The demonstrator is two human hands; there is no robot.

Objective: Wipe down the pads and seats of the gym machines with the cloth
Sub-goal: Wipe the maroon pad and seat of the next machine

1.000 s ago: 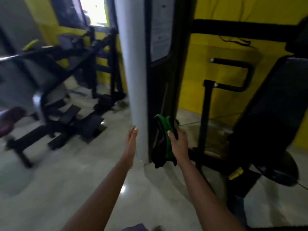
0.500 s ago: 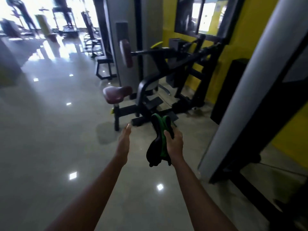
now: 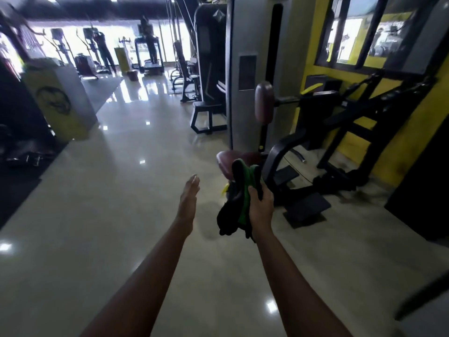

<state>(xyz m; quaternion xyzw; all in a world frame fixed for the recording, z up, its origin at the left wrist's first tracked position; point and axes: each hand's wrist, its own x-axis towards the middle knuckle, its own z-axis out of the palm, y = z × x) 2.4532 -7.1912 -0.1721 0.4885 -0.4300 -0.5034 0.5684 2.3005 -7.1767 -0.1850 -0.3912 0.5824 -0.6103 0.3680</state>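
Note:
My right hand (image 3: 260, 209) grips a bunched green and black cloth (image 3: 239, 198), held upright in front of me. My left hand (image 3: 189, 195) is stretched forward beside it, fingers straight, holding nothing. Just beyond the cloth stands a black gym machine (image 3: 340, 132) with a maroon seat (image 3: 226, 159), partly hidden behind the cloth, and a maroon upright pad (image 3: 264, 103) above it. The hands are apart from the seat.
A grey weight-stack column (image 3: 252, 69) rises behind the seat. The yellow wall with a window (image 3: 364, 32) is at the right. Shiny tiled floor (image 3: 121, 190) stretches left. A yellow-grey box (image 3: 58, 98) stands at left; a person (image 3: 103, 52) and more machines are far off.
The view has swung left and forward from the grey column toward the machine with the maroon seat, which is now closer. Both hands keep their pose, the cloth still in the right.

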